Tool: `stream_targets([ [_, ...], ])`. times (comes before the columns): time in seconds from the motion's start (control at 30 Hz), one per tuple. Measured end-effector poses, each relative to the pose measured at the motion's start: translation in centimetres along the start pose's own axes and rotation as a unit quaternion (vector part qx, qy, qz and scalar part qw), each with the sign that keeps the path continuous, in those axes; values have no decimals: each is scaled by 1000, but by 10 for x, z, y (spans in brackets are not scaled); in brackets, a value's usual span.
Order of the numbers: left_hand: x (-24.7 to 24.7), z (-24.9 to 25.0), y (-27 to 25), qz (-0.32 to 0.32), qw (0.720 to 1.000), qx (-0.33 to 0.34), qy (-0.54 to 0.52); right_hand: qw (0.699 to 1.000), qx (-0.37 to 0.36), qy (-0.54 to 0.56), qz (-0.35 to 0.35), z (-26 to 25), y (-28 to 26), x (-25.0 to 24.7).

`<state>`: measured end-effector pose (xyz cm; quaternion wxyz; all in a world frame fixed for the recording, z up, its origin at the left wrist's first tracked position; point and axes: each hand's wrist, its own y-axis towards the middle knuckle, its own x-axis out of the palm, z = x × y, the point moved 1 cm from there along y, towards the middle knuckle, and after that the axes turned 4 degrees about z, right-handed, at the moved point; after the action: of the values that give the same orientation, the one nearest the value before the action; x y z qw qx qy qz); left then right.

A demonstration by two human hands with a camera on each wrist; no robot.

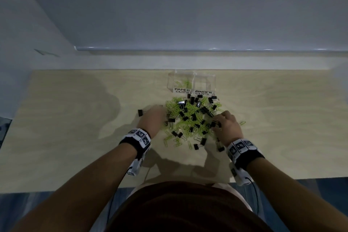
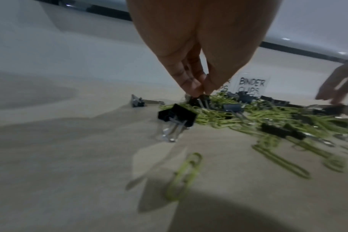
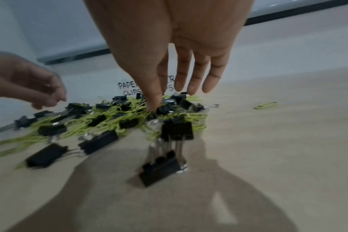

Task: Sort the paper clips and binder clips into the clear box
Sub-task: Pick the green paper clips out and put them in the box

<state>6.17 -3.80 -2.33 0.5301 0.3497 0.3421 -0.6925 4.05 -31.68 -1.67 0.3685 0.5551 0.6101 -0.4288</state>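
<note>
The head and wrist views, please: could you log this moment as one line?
left hand: pinching binder clip | right hand: thumb and forefinger on pile | clear box: few paper clips in

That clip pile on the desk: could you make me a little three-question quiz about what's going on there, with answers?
1. True or false: the compartment labelled BINDER CLIPS already holds black clips.
2. Multiple choice: what is the left hand pinching? A) a green paper clip B) a black binder clip C) nothing
3. Fill in: the few clips already inside the clear box are coloured ____.

Key
1. False. That compartment looks empty; the black binder clips lie in the pile on the table.
2. B. Its fingertips close on a black binder clip at the pile's edge.
3. Green. They are paper clips in the PAPER CLIPS side.
</note>
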Motion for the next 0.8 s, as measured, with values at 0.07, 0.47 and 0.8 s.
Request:
stream_targets([
  [0.07,6,15,-6,-20,999,36,-8,998,-59,-9,9,-9,-2,4],
  [0.47,34,39,-17,-118,991,56,24,984,-142,-36,-100,-62,-2,33],
  [0.8,18,12,-25,-66,996,60,-28,974,-221,-23,-43,-44,-11,17],
])
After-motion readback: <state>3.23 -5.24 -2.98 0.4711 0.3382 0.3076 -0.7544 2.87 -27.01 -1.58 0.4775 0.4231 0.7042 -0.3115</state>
